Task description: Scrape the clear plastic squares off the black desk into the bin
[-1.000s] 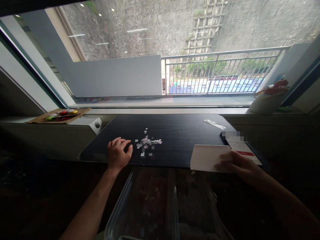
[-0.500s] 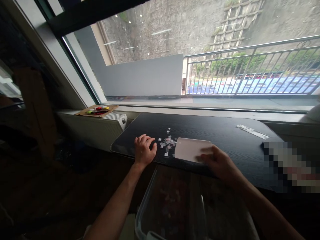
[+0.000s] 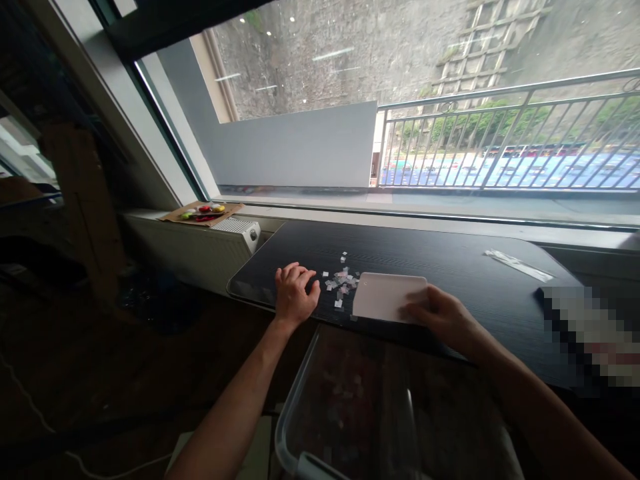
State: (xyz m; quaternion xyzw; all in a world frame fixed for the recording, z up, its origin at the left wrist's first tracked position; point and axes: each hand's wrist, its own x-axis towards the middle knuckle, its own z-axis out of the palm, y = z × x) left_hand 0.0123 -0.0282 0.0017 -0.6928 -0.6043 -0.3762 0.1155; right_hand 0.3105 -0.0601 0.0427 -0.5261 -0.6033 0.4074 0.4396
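Observation:
A pale pinkish flat board [image 3: 383, 297] lies over the dark table, its left edge touching a scatter of small paper-like pieces [image 3: 344, 283]. My right hand [image 3: 443, 313] grips the board at its right end, thumb on top and the other fingers partly hidden; the fingertips are slightly blurred. To the left of the pieces, my left hand [image 3: 297, 293] rests at the table's near edge. Its fingers are loosely curved with the thumb apart, and nothing is in it. Below the table edge stands a clear plastic bin [image 3: 295, 407], with small bits dimly visible inside.
The black table [image 3: 450, 250] stands against a window. Long white strips [image 3: 520, 265] lie on its right side, near a pixelated object [image 3: 595, 340]. At left, a radiator [image 3: 200, 247] carries a cardboard sheet with colourful items [image 3: 205, 212]. A white cable [image 3: 85, 467] runs across the floor.
The whole view has shifted slightly, moving the scene to the right and a little up. Both hands, the board and the pieces keep nearly the same arrangement.

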